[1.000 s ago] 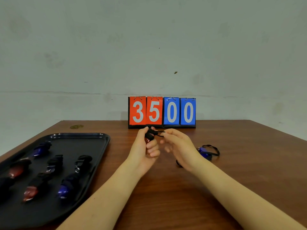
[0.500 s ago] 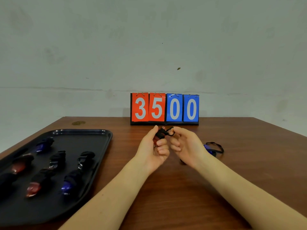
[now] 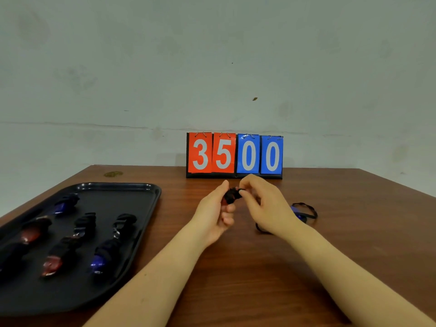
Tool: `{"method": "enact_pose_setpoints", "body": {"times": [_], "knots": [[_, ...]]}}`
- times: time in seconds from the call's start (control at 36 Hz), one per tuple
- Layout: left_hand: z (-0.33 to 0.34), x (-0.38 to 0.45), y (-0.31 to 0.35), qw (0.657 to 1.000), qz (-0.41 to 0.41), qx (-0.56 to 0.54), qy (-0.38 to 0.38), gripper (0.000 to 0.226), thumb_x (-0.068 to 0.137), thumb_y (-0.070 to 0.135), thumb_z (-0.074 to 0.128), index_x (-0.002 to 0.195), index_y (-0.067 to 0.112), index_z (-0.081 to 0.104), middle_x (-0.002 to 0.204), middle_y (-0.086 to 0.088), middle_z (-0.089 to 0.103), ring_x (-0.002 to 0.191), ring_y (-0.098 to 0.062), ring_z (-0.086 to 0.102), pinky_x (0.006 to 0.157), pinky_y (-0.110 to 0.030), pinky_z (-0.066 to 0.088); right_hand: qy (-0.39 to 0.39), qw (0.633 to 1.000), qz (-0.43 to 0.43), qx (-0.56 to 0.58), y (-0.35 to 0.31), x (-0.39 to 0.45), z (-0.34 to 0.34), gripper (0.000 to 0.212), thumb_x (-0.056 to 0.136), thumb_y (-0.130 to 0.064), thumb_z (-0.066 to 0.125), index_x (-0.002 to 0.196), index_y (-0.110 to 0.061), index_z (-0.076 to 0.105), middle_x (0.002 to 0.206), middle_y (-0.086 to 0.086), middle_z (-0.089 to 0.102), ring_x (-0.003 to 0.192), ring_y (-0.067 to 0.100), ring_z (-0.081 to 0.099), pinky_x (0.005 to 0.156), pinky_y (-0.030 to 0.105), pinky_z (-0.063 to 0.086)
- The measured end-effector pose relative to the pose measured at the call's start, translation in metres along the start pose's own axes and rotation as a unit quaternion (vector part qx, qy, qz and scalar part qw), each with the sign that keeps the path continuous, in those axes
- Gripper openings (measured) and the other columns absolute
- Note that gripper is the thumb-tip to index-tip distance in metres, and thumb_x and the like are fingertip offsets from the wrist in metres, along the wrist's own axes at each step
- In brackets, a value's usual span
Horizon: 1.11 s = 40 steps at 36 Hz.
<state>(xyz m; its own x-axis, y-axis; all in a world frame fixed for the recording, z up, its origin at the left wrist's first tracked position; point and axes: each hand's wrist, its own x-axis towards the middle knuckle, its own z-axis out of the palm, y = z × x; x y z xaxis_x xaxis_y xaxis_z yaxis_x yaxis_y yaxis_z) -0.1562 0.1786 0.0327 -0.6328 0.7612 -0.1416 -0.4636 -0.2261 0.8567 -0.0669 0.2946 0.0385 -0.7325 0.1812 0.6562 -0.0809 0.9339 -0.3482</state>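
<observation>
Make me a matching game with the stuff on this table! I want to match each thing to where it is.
Things:
1. tray
2. number board
3. black bundle
4. blue thing with a black cord

Places:
A. held up between the left hand and the right hand
B. standing at the back of the table
C. lying on the left side of the table
D. lying on the table beside the right wrist

Pairs: 1-C, 2-B, 3-A, 4-D
</observation>
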Motion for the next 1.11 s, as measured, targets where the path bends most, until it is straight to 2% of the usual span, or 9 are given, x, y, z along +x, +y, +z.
{"method": "enact_pose_setpoints", "body": {"times": [0.17, 0.31, 0.39, 0.5, 0.58, 0.67, 0.86, 0.97, 1.11], "knots": [[-0.003, 0.009, -0.003, 0.986, 0.055, 0.148, 0.063, 0.036, 0.097, 0.042, 0.05, 0.121, 0.015, 0.058, 0.06, 0.003, 0.049, 0.045, -0.005, 0.038, 0.039, -0.017, 0.03, 0.028, 0.998, -0.028, -0.049, 0.003, 0.001, 0.001, 0.009, 0.094, -0.016, 0.058, 0.102, -0.02, 0.059, 0.09, -0.018, 0.051, 0.081, -0.007, 0.051, 0.07, 0.004, 0.039], [-0.004, 0.017, -0.001, 0.959, 0.117, 0.239, 0.099, 0.041, 0.098, 0.046, 0.044, 0.129, 0.021, 0.054, 0.088, 0.0, 0.057, 0.063, -0.007, 0.045, 0.048, -0.019, 0.034, 0.051, 0.999, -0.009, -0.006, 0.001, 0.002, 0.002, 0.012, 0.091, -0.016, 0.063, 0.099, -0.025, 0.062, 0.09, -0.02, 0.053, 0.085, -0.004, 0.054, 0.075, 0.004, 0.042], [-0.004, 0.018, 0.0, 0.952, 0.116, 0.267, 0.097, 0.04, 0.099, 0.046, 0.042, 0.129, 0.022, 0.053, 0.103, -0.014, 0.061, 0.065, -0.007, 0.046, 0.05, -0.019, 0.037, 0.048, 0.997, 0.028, 0.054, 0.001, 0.002, 0.001, 0.013, 0.09, -0.018, 0.064, 0.094, -0.03, 0.061, 0.09, -0.022, 0.057, 0.091, -0.005, 0.055, 0.077, 0.006, 0.043], [-0.006, 0.021, -0.001, 0.945, 0.114, 0.293, 0.085, 0.034, 0.1, 0.046, 0.041, 0.124, 0.026, 0.053, 0.085, -0.001, 0.056, 0.064, -0.008, 0.045, 0.05, -0.021, 0.035, 0.005, 0.981, 0.102, 0.167, 0.0, 0.003, -0.001, 0.009, 0.091, -0.017, 0.062, 0.095, -0.024, 0.066, 0.093, -0.013, 0.066, 0.081, -0.001, 0.062, 0.068, 0.017, 0.053], [-0.007, 0.021, -0.001, 0.939, 0.113, 0.313, 0.083, 0.038, 0.099, 0.047, 0.041, 0.127, 0.024, 0.053, 0.084, -0.003, 0.056, 0.063, -0.008, 0.045, 0.05, -0.021, 0.034, -0.013, 0.966, 0.124, 0.227, -0.001, 0.003, -0.003, 0.009, 0.091, -0.012, 0.062, 0.093, -0.019, 0.066, 0.089, -0.004, 0.068, 0.068, 0.003, 0.065, 0.063, 0.018, 0.054], [-0.006, 0.02, -0.002, 0.936, 0.112, 0.323, 0.078, 0.042, 0.099, 0.047, 0.04, 0.128, 0.019, 0.054, 0.086, -0.014, 0.057, 0.062, -0.008, 0.044, 0.05, -0.022, 0.035, -0.033, 0.939, 0.157, 0.304, 0.001, 0.004, -0.005, 0.01, 0.091, -0.008, 0.061, 0.092, -0.015, 0.068, 0.083, 0.004, 0.07, 0.066, 0.012, 0.066, 0.063, 0.022, 0.055], [-0.002, 0.014, -0.003, 0.938, 0.131, 0.317, 0.048, 0.036, 0.1, 0.045, 0.042, 0.115, 0.017, 0.059, 0.073, 0.003, 0.05, 0.058, -0.008, 0.042, 0.047, -0.02, 0.032, -0.111, 0.812, 0.256, 0.512, 0.004, 0.005, -0.011, 0.011, 0.09, -0.009, 0.059, 0.088, -0.006, 0.07, 0.078, 0.008, 0.062, 0.063, 0.01, 0.058, 0.057, 0.017, 0.049], [0.002, 0.009, -0.005, 0.908, 0.177, 0.376, 0.053, 0.029, 0.102, 0.041, 0.037, 0.086, 0.026, 0.057, 0.073, 0.002, 0.051, 0.062, -0.009, 0.045, 0.058, -0.023, 0.035, -0.133, 0.757, 0.302, 0.564, 0.009, 0.006, -0.009, 0.012, 0.091, -0.01, 0.058, 0.084, -0.006, 0.068, 0.081, 0.009, 0.057, 0.062, 0.009, 0.052, 0.054, 0.016, 0.046], [0.002, 0.003, -0.007, 0.866, 0.213, 0.447, 0.066, 0.032, 0.104, 0.039, 0.031, 0.083, 0.029, 0.053, 0.083, 0.001, 0.055, 0.077, -0.011, 0.052, 0.074, -0.03, 0.043, -0.137, 0.731, 0.344, 0.573, 0.009, 0.004, -0.005, 0.007, 0.09, -0.009, 0.055, 0.086, -0.006, 0.06, 0.079, 0.005, 0.056, 0.06, 0.008, 0.048, 0.052, 0.016, 0.043]]}}
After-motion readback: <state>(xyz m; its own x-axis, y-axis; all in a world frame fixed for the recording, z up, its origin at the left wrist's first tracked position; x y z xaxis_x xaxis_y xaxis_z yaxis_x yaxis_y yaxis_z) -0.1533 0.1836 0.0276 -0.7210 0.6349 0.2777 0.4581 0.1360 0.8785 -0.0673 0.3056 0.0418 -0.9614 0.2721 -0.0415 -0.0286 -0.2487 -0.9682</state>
